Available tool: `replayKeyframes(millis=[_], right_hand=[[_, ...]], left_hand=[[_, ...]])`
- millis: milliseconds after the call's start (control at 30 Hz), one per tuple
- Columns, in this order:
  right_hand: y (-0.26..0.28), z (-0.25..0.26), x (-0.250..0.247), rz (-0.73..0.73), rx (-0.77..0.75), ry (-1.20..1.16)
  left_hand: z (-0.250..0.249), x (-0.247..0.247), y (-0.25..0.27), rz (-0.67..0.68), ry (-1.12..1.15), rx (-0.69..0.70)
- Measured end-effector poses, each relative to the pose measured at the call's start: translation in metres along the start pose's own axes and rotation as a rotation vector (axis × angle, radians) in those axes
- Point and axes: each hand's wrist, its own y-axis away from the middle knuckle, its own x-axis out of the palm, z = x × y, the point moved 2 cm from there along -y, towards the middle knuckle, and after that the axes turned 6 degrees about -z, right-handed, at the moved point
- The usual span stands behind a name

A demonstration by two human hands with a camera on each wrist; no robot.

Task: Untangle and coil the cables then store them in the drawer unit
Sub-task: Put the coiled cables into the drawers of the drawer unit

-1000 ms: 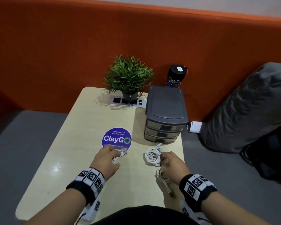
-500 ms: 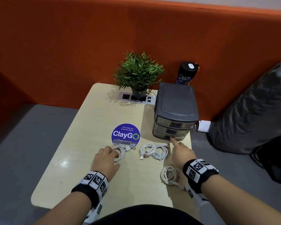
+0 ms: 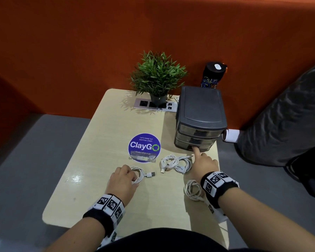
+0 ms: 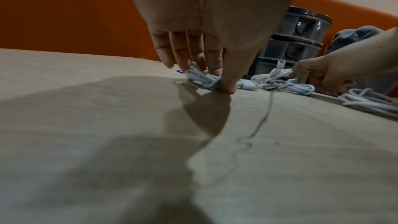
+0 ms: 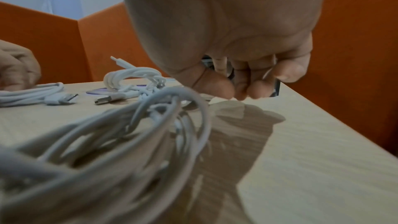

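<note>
Three white cable coils lie on the pale table (image 3: 98, 160). My left hand (image 3: 124, 180) rests over the left coil (image 3: 139, 176); in the left wrist view its fingers (image 4: 193, 57) and thumb pinch that coil (image 4: 202, 79) against the table. The middle bundle (image 3: 175, 163) lies loose in front of the grey drawer unit (image 3: 200, 120). The third coil (image 3: 193, 192) lies beside my right wrist and fills the right wrist view (image 5: 150, 134). My right hand (image 3: 204, 164) points its index finger at the bottom drawer's handle, with the other fingers curled. All drawers look closed.
A potted plant (image 3: 157, 77) stands on a socket strip (image 3: 153, 105) at the back. A black bottle (image 3: 213, 75) is behind the drawer unit. A round purple sticker (image 3: 144, 147) marks the table's middle. An orange sofa back surrounds the table; a grey bag (image 3: 284, 120) lies to the right.
My right hand let go of the cables it held and reached forward to the bottom drawer. The middle bundle and third coil now lie on the table. My left hand stayed on its coil.
</note>
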Motion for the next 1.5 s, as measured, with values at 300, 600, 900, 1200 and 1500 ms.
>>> replayKeyframes(millis=[300, 600, 900, 1200, 1500], right_hand=[[0.048, -0.005, -0.004, -0.038, -0.092, -0.062], [0.099, -0.015, -0.001, 0.028, -0.224, -0.146], [0.127, -0.027, 0.01, 0.029, -0.366, -0.137], [0.137, -0.036, 0.014, 0.053, -0.444, -0.213], [0.135, -0.048, 0.017, 0.112, -0.26, -0.453]], left_hand=[[-0.001, -0.013, -0.004, -0.006, 0.083, -0.032], [-0.066, -0.042, -0.033, -0.192, 0.354, 0.19], [-0.14, -0.024, -0.051, 0.2, 0.171, 0.387], [-0.168, 0.0, -0.097, 0.174, -0.238, 0.47], [-0.168, 0.006, -0.102, 0.108, -0.359, 0.439]])
